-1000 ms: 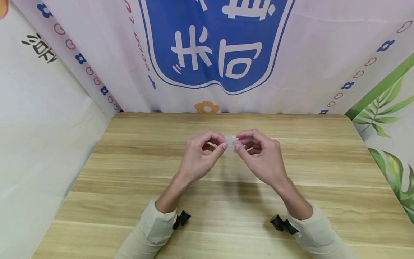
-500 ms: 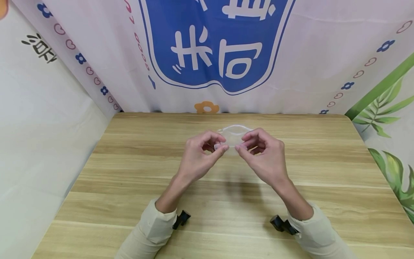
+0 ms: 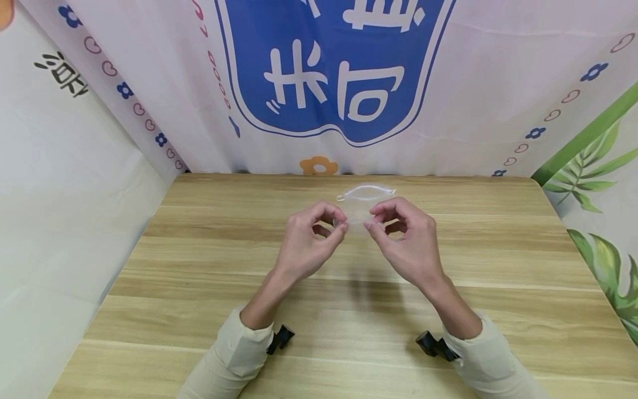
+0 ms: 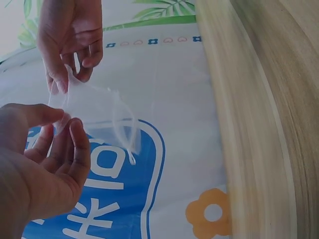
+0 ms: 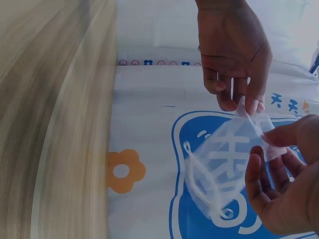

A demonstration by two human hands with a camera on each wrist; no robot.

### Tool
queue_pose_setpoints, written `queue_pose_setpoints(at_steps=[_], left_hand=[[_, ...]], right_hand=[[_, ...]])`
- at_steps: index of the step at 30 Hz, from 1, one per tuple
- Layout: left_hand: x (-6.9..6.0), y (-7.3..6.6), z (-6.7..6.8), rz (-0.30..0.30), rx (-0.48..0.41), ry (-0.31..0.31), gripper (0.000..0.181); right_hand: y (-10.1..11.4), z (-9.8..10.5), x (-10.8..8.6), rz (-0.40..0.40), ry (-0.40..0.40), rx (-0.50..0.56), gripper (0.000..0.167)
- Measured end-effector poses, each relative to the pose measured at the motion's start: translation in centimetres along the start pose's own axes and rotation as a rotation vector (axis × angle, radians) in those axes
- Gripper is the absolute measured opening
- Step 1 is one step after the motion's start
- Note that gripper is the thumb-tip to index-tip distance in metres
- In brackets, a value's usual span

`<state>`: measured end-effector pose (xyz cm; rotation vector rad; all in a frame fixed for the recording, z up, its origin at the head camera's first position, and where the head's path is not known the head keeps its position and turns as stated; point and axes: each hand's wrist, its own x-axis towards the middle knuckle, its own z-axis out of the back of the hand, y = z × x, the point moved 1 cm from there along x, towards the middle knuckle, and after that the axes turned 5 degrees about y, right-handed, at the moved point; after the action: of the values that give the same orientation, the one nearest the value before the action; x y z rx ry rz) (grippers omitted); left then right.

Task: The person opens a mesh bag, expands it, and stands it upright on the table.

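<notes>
A small clear plastic bag (image 3: 360,209) is stretched between two hands above the table. My left hand (image 3: 310,237) pinches its near left part between thumb and fingers; my right hand (image 3: 406,238) pinches the near right part. The bag's far edge, a whitish strip (image 3: 368,192), bows apart into a narrow loop. In the left wrist view the bag (image 4: 94,107) hangs from both hands' fingertips, its strip pointing away from them. The right wrist view shows the see-through bag (image 5: 214,164) with the blue print visible behind it.
A wood-grain table (image 3: 199,310) lies under the hands. Behind it hangs a white cloth with a blue printed shape (image 3: 319,111) and an orange flower (image 3: 319,165). Leaf prints (image 3: 593,177) cover the right side. A black device (image 3: 435,346) sits at each cuff.
The bag's looped far edge has come into view beyond the fingers and extended further from the hands. The right hand has shifted slightly outward, and both hands' grips on the bag have moved a little.
</notes>
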<state>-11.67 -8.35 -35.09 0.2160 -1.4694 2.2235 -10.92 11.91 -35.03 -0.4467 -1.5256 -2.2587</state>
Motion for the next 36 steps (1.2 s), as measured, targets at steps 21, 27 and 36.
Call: queue_pose_setpoints(at_steps=[21, 27, 36], left_hand=[[-0.09, 0.15, -0.47, 0.014, 0.105, -0.118, 0.017], [0.00, 0.09, -0.52, 0.040, 0.087, -0.107, 0.015], [-0.05, -0.05, -0.14, 0.067, 0.060, -0.049, 0.013]], right_hand=[[-0.19, -0.53, -0.16, -0.002, 0.013, 0.035, 0.023], [-0.26, -0.38, -0.06, 0.010, 0.024, 0.067, 0.023], [-0.27, 0.10, 0.24, -0.026, 0.045, 0.166, 0.019]])
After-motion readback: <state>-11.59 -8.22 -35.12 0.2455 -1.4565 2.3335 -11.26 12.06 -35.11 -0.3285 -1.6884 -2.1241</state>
